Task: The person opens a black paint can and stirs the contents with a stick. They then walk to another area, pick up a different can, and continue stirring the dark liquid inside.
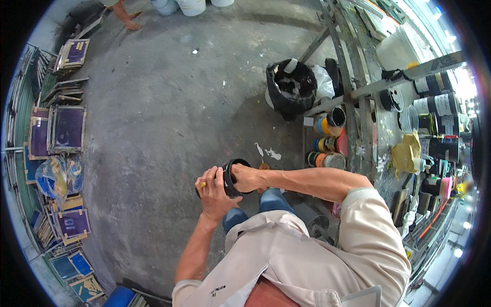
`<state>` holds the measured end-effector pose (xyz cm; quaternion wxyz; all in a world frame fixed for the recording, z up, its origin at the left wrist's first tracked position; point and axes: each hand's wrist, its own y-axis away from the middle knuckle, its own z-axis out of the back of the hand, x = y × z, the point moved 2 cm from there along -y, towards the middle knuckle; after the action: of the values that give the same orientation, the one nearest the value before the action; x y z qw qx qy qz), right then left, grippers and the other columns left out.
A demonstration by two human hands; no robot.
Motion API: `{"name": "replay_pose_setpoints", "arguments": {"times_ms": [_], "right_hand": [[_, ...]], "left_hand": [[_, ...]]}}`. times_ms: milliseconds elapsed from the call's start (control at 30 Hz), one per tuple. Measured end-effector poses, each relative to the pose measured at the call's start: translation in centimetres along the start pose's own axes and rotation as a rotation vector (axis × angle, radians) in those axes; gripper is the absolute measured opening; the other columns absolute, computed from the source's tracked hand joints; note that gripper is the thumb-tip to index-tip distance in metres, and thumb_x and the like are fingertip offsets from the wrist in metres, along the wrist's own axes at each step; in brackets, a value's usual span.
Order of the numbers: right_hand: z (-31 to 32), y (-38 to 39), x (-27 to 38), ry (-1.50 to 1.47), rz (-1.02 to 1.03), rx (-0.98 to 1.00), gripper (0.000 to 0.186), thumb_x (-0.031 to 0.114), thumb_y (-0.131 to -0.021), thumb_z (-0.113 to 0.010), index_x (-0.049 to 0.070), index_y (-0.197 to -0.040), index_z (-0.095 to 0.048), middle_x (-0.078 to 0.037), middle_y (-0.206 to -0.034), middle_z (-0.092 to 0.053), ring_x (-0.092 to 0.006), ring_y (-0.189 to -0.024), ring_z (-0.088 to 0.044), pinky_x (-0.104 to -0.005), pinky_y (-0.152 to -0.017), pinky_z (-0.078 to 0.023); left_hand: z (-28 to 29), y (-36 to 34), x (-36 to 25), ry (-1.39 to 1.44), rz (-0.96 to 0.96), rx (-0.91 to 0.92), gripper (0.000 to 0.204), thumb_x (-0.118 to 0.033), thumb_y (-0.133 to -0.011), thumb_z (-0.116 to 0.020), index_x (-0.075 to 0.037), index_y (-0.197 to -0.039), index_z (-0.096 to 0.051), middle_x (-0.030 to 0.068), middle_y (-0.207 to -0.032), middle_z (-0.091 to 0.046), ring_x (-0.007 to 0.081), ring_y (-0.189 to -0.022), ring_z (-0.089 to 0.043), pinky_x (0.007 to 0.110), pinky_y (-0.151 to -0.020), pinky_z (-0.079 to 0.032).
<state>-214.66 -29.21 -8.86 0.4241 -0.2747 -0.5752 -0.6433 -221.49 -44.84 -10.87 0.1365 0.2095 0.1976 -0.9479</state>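
Fabric of your beige shirt (286,240) lies nearest. Out past it, near your blue jeans (275,200), your left hand (210,191) grips a black container (229,189) around the outside, its mouth tipped toward your right; your right hand (246,178) reaches inside, and whether it grips anything there cannot be told. Farther off on your right stand coloured jars (326,145), then a black-lined bin (281,104). White buckets (192,6) stand well across the grey floor (163,112).

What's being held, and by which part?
A black tub: left hand grips its outer side near the rim; right hand is in its mouth, fingers hidden.
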Motion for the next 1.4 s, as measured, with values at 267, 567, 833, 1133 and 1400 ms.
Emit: {"name": "replay_pose_setpoints", "arguments": {"times_ms": [267,567,833,1133,1400], "right_hand": [[1.6,1.4,1.6,-0.303,0.062,0.049,0.013,0.002,-0.076,-0.054,-0.007,-0.080,-0.062,-0.006,-0.066,-0.054,-0.0173,-0.057,-0.053,-0.0357,-0.046,-0.042],[4.8,4.1,4.4,-0.479,-0.065,0.214,0.015,0.005,-0.082,-0.062,-0.002,-0.090,-0.072,0.000,-0.073,-0.058,-0.0114,-0.063,-0.051,-0.0304,-0.055,-0.042],[15.0,7.4,5.2,0.041,-0.042,-0.553,0.019,0.013,-0.092,-0.067,-0.002,-0.103,-0.070,-0.003,-0.077,-0.064,-0.0113,-0.068,-0.056,-0.0290,-0.061,-0.048],[15.4,10.9,-6.3,-0.363,-0.267,-0.819,0.021,0.022,-0.091,-0.072,0.002,-0.099,-0.072,0.003,-0.071,-0.058,-0.0048,-0.051,-0.050,-0.0221,-0.042,-0.034],[26.2,8.6,-15.5,-0.426,-0.149,-1.277,0.041,0.031,-0.091,-0.076,-0.002,-0.115,-0.070,-0.006,-0.092,-0.070,-0.0113,-0.065,-0.063,-0.0239,-0.059,-0.050]], "left_hand": [[-0.5,-0.5,0.9,-0.056,0.006,-0.064,0.114,-0.039,-0.051,-0.094,-0.008,-0.144,-0.035,0.0163,-0.134,-0.047,0.0352,-0.123,-0.048,0.055,-0.098,-0.034],[-1.4,2.7,5.1,-0.189,0.295,0.161,0.107,-0.042,-0.058,-0.092,-0.007,-0.144,-0.036,0.0163,-0.131,-0.050,0.0364,-0.123,-0.049,0.053,-0.101,-0.034],[3.1,4.2,9.2,0.052,0.591,-0.214,0.123,-0.035,-0.058,-0.098,-0.005,-0.152,-0.024,0.0224,-0.137,-0.049,0.0382,-0.127,-0.051,0.051,-0.108,-0.040],[6.0,2.9,5.7,0.156,0.238,-0.275,0.126,-0.026,-0.056,-0.101,-0.008,-0.152,-0.022,0.0227,-0.147,-0.042,0.0343,-0.137,-0.044,0.047,-0.113,-0.038],[5.8,5.8,4.8,0.324,0.225,-0.238,0.120,-0.028,-0.058,-0.100,-0.006,-0.150,-0.027,0.0245,-0.148,-0.041,0.0366,-0.137,-0.044,0.046,-0.115,-0.038]]}}
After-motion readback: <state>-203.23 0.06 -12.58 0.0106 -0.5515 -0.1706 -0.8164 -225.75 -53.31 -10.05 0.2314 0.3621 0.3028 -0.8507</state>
